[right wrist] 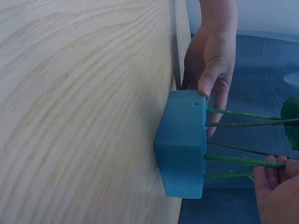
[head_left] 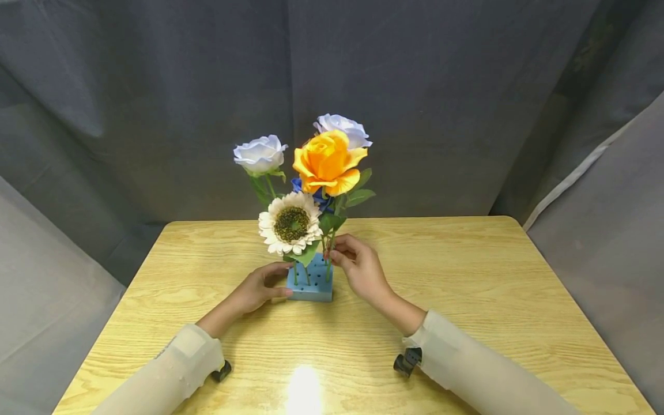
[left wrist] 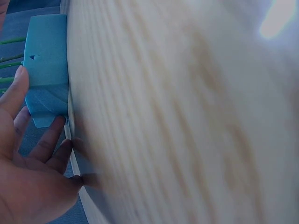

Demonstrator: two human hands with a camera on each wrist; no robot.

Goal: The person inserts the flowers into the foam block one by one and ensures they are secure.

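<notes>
A blue floral foam block (head_left: 310,296) with holes in its top stands on the table, several artificial flower stems upright in it. My left hand (head_left: 257,288) holds the block's left side, thumb near the front corner and fingers toward the back. With thumb and fingers my right hand (head_left: 359,266) pinches a green flower stem (right wrist: 233,160) above the block; which bloom tops that stem I cannot tell. Above are an orange rose (head_left: 330,162), a cream sunflower (head_left: 290,223), a pale rose (head_left: 260,155) on the left and another pale rose (head_left: 343,128) behind. A dark blue flower (head_left: 320,200) is partly hidden.
The wooden table (head_left: 467,288) extends around the block on both sides. Dark grey curtain (head_left: 441,115) hangs behind its far edge, and lighter fabric (head_left: 612,230) lines the right. Green leaves (head_left: 359,197) stick out rightward above my right hand.
</notes>
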